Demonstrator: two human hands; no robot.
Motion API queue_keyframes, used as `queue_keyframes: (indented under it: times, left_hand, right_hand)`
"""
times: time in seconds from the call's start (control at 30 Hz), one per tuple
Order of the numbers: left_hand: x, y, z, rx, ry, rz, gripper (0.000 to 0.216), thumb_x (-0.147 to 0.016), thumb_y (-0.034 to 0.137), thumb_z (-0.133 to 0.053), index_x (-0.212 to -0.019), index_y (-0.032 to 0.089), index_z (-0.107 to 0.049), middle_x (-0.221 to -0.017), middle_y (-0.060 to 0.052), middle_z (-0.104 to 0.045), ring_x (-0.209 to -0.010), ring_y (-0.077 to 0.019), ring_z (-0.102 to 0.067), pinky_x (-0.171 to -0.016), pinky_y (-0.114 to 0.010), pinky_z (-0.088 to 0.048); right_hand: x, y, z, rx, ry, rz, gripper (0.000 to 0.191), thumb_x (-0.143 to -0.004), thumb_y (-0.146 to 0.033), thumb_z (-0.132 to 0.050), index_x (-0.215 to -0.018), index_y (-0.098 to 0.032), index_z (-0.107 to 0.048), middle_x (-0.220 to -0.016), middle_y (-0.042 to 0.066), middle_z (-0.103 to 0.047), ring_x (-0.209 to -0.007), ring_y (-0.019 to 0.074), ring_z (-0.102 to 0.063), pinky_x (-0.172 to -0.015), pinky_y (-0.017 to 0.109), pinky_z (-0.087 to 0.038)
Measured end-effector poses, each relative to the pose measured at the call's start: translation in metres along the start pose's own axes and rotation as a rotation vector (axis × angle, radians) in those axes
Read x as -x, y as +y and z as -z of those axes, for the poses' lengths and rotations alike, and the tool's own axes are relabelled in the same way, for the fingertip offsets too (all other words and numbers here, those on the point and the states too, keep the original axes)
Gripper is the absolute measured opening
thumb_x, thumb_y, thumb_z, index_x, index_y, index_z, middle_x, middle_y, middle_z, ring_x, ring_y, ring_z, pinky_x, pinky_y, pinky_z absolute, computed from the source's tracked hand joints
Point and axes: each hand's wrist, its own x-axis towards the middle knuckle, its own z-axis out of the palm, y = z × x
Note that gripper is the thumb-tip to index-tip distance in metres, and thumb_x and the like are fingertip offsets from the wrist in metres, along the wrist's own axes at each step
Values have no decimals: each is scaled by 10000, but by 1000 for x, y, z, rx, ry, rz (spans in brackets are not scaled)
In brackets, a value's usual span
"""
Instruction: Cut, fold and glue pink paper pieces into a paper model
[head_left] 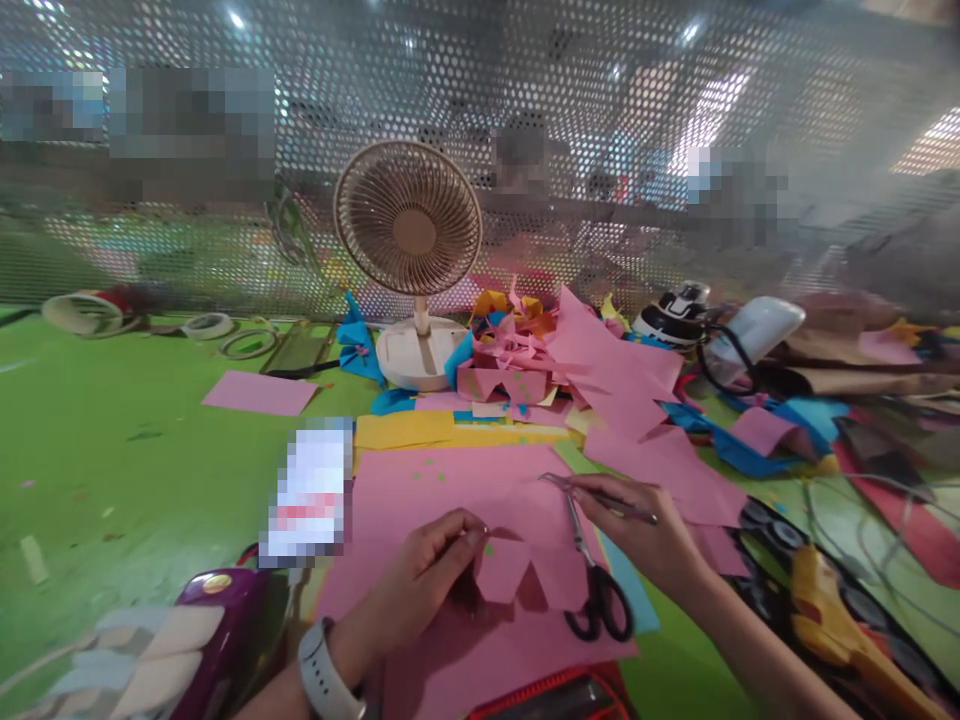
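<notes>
My left hand (431, 565) is closed in a pinch at the upper left corner of a folded pink paper piece (502, 575) with notches cut in its lower edge. A small green mark shows on this piece near my fingertips. In my right hand (645, 525) I hold metal tweezers (615, 502), their bent tip pointing left above the pink sheet. Black-handled scissors (611, 605) lie just right of the paper piece, partly hidden by it. Beneath everything lies a large pink paper sheet (450, 480) with several small green bits near its top.
A beige fan (409, 225) stands at the back beside a heap of paper scraps (517, 345). A yellow glue gun (832, 610) lies at right, a purple device (225, 600) at left. A phone-like panel (307, 490), tape rolls (206, 327) and a red-black box (555, 697) surround the sheet.
</notes>
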Motion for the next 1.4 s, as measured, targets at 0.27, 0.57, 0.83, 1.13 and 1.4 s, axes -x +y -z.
queue_keyframes:
  times: [0.27, 0.57, 0.83, 1.13, 1.4]
  left_hand:
    - [0, -1, -2, 22, 2, 14, 299, -887, 450, -427, -789, 173, -478, -553, 47, -505, -476, -87, -540, -458, -179, -378]
    - [1, 2, 0, -7, -36, -22, 289, -888, 440, -429, -793, 172, -482, -578, 40, -515, -519, -97, -562, -502, -195, -400]
    - [4, 3, -4, -15, -26, -4, 314, -887, 458, -417, -800, 163, -482, -560, 23, -544, -493, -91, -538, -462, -176, -369]
    - [8, 2, -2, -86, -58, -86, 309, -905, 430, -388, -803, 162, -507, -597, 7, -556, -532, -105, -536, -510, -203, -387]
    - [10, 5, -1, -132, -56, -109, 283, -904, 401, -400, -818, 168, -536, -606, 5, -577, -560, -112, -538, -540, -207, -384]
  right_hand:
    - [0, -1, 0, 66, 21, 55, 192, -824, -307, -566, -956, -233, -684, -946, 22, -710, -861, 198, -662, -761, 280, -529]
    - [-19, 7, -3, -101, 196, -68, 216, -785, -360, -607, -896, -176, -633, -890, 76, -704, -838, 218, -661, -697, 295, -532]
    - [-30, -16, -14, -223, 65, -97, 174, -763, -335, -630, -838, -180, -610, -768, 42, -703, -743, 182, -669, -622, 247, -512]
    - [-44, -35, -67, -178, -241, 98, 128, -789, -316, -587, -827, -201, -628, -790, 11, -677, -752, 152, -638, -654, 240, -495]
    - [-63, -49, -83, -166, -278, 134, 113, -813, -303, -553, -845, -209, -608, -803, 0, -665, -780, 143, -617, -681, 238, -488]
